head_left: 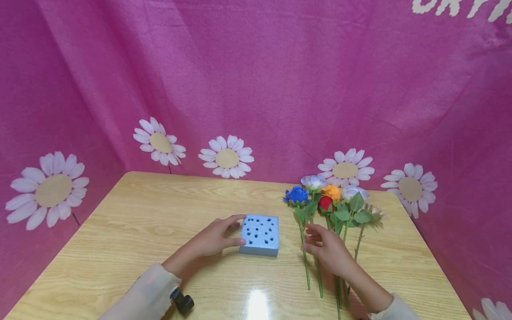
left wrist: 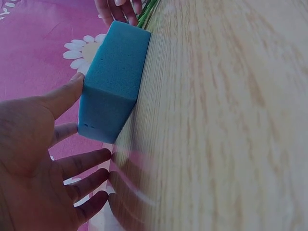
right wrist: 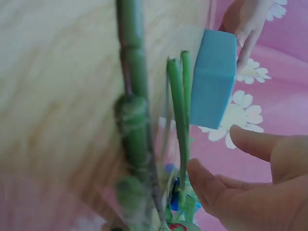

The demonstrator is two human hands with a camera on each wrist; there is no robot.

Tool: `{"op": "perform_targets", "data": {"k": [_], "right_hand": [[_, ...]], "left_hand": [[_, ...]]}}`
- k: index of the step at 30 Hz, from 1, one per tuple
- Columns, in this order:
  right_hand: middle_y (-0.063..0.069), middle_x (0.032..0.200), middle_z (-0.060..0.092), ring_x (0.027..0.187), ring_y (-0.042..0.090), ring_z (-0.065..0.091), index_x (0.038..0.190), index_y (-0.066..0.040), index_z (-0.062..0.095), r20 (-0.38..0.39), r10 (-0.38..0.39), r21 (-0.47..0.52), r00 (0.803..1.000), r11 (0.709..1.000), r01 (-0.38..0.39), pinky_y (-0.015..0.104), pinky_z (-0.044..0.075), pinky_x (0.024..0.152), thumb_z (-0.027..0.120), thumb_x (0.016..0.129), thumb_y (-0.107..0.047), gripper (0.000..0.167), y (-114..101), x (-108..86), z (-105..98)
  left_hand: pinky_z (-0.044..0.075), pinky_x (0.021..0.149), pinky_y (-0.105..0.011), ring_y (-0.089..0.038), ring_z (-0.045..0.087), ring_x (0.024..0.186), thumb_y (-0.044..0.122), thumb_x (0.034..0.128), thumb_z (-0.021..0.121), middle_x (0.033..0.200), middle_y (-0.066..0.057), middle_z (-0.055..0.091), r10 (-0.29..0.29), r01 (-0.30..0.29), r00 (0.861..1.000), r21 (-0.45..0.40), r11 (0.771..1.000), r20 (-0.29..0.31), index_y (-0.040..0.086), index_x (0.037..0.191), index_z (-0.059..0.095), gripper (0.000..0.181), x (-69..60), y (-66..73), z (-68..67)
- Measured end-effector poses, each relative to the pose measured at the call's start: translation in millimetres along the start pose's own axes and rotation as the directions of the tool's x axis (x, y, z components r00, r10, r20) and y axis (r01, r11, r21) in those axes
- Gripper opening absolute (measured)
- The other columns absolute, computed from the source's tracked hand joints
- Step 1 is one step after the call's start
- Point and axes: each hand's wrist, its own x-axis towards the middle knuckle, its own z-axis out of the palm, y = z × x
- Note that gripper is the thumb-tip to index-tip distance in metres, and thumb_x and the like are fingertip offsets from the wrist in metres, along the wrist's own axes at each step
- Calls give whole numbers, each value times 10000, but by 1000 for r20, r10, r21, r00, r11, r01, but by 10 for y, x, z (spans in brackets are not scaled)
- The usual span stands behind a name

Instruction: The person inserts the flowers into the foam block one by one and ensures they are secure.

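A light-blue foam block (head_left: 262, 232) with several holes in its top lies on the table. My left hand (head_left: 212, 238) touches its left side with thumb and index finger; in the left wrist view the other fingers (left wrist: 86, 185) stretch out beside it, near the tabletop. Right of the block, several artificial flowers lie with stems toward me: a blue one (head_left: 297, 194), a red one (head_left: 326, 202), an orange one (head_left: 331, 191) and pale ones (head_left: 314, 181). Above the stems hovers my right hand (head_left: 333, 252), thumb and fingers apart and nothing between them. Green stems (right wrist: 178, 106) pass close to its fingertips.
The wooden table (head_left: 168, 200) meets a pink cloth backdrop (head_left: 260, 89) printed with daisies at the back and sides. A small black object (head_left: 184, 303) is at the left sleeve. Leaves (head_left: 352, 213) and a spiky, pale flower head (head_left: 374, 218) spread at the bunch's right.
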Motion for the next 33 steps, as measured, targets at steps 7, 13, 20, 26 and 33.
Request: {"op": "perform_targets", "data": {"k": [7, 13, 20, 26, 33], "right_hand": [[261, 1239, 672, 1113, 379, 681, 1411, 164, 490, -7, 99, 82, 995, 992, -98, 403, 591, 901, 761, 909, -11, 596, 31, 41, 88], [293, 1272, 645, 1124, 381, 667, 1404, 177, 486, 19, 167, 157, 986, 973, -168, 372, 595, 881, 758, 901, 1, 599, 67, 102, 113], [322, 1265, 622, 1097, 362, 664, 1398, 205, 465, 59, 172, 222, 983, 958, -181, 334, 600, 846, 756, 884, 28, 617, 82, 150, 105], [282, 1239, 618, 1067, 305, 653, 1411, 188, 458, 71, 194, 252, 978, 946, -206, 315, 592, 819, 772, 857, 44, 653, 78, 157, 98], [279, 1234, 633, 1042, 278, 664, 1417, 178, 450, 102, 217, 278, 971, 931, -237, 330, 585, 825, 731, 870, 57, 627, 87, 174, 64]], "left_hand": [[324, 1192, -576, -326, 407, 1482, 455, 930, 752, 1556, -121, 503, 9, -9, 1000, -20, 1000, 7, 311, 1576, 421, 740, -7, -6, -6], [313, 1203, -557, -308, 413, 1482, 462, 933, 748, 1554, -117, 506, 11, -11, 1000, -19, 1000, 5, 313, 1576, 418, 738, -15, -11, -8], [306, 1201, -574, -322, 410, 1482, 462, 935, 745, 1552, -127, 506, 15, -15, 1000, -25, 1000, 0, 305, 1578, 417, 739, -22, -8, -12], [314, 1202, -558, -317, 410, 1483, 461, 934, 747, 1559, -121, 498, 12, -12, 1000, -27, 1000, 11, 305, 1581, 414, 744, -24, 5, -8], [304, 1205, -569, -319, 384, 1495, 462, 924, 756, 1555, -105, 508, -6, 6, 1000, -28, 1000, 6, 320, 1577, 419, 748, -24, 19, -12]]}}
